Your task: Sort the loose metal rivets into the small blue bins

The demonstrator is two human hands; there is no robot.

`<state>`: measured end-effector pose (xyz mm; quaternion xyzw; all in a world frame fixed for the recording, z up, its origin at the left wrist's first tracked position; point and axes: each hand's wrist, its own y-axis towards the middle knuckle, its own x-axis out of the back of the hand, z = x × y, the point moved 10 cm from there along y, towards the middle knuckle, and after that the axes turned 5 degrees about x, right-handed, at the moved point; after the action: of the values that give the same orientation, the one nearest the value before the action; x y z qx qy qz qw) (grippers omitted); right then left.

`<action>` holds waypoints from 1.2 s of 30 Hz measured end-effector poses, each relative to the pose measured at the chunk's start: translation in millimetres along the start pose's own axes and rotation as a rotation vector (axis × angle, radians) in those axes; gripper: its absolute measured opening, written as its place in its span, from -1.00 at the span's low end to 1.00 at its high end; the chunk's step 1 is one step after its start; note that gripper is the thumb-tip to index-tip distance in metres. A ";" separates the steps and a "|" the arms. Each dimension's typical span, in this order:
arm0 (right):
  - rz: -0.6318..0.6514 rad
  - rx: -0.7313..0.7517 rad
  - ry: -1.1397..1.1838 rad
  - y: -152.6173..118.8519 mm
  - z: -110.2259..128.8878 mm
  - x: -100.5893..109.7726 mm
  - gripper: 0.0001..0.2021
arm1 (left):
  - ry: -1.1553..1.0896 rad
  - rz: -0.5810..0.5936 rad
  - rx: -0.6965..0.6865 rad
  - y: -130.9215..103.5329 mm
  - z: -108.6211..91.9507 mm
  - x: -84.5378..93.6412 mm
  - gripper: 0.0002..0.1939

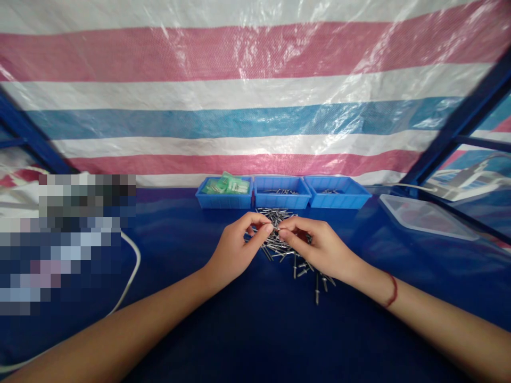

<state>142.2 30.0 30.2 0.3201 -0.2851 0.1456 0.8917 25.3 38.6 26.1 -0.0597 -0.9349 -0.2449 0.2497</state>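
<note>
A loose pile of silvery pop rivets (275, 246) lies on the blue table, some strewn toward its near right side. Over the pile, the fingertips of both hands almost meet. My left hand (235, 247) is closed in a pinch of thumb and forefinger. My right hand (319, 244) pinches in the same way, facing it. A small metal piece, which looks like a rivet, shows between the fingertips; most of it is covered by the fingers. Part of the pile is hidden behind the hands.
Behind the pile stand three blue bins: one with green packets (227, 185), a middle bin (282, 201) and a right bin (339, 200) with a few rivets. A clear plastic lid (427, 218) lies right. A white cable (136, 255) runs along the left.
</note>
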 end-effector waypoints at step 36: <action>-0.663 -0.222 -0.263 -7.8 -76.6 124.5 -0.83 | 0.179 0.058 -0.219 -7.7 -22.5 -9.5 -0.88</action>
<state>276.3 83.8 52.9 0.3122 -0.2922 -0.2255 0.8754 41.6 21.0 35.1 -0.0914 -0.8744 -0.3425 0.3312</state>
